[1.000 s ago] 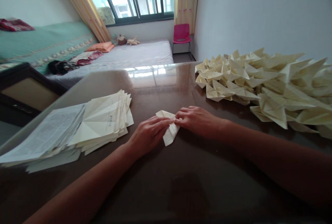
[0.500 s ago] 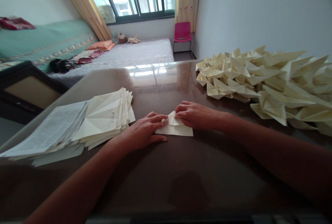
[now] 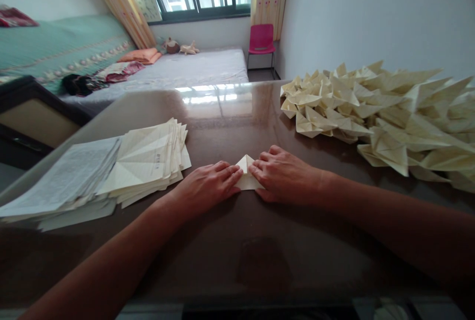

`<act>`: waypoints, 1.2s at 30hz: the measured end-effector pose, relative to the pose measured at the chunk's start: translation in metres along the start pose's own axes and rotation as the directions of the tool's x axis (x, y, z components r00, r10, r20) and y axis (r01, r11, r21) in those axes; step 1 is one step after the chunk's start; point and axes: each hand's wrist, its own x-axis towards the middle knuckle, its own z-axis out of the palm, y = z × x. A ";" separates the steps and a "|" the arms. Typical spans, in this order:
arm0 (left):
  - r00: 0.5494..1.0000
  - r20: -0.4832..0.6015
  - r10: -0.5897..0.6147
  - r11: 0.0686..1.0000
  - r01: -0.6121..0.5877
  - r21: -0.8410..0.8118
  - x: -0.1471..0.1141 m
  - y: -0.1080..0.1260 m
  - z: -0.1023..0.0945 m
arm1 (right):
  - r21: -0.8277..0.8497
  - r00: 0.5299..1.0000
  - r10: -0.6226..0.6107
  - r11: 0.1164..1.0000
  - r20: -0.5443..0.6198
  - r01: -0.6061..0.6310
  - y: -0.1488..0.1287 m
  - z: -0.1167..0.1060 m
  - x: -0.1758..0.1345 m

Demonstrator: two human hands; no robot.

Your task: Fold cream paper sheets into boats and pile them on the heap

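Note:
A small cream sheet of folded paper (image 3: 247,164) lies on the brown table between my hands, its pointed peak facing away from me. My left hand (image 3: 211,184) grips the left end, fingers on top and thumb at the near edge. On the right end, my right hand (image 3: 284,174) does the same, fingers bent over the paper and thumb low at its near side. Both ends of the paper are hidden under the hands; a centre crease and a plain lower strip show between them.
Left of me lie a stack of creased cream sheets (image 3: 139,157) and a stack of printed pages (image 3: 70,171). A big heap of folded paper pieces (image 3: 389,117) covers the table's right side. Beyond the glossy table (image 3: 222,251) are a bed (image 3: 208,65) and a pink chair (image 3: 261,39).
My left thumb has come in to the paper's near edge. The right hand has shifted slightly right and its thumb now shows at the lower edge. More of the paper's peak is exposed.

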 end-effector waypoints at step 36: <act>0.927 0.104 -0.359 0.787 0.361 -0.500 0.006 -0.012 0.010 | 0.309 0.987 0.116 0.940 0.113 -0.146 0.029 0.000 0.005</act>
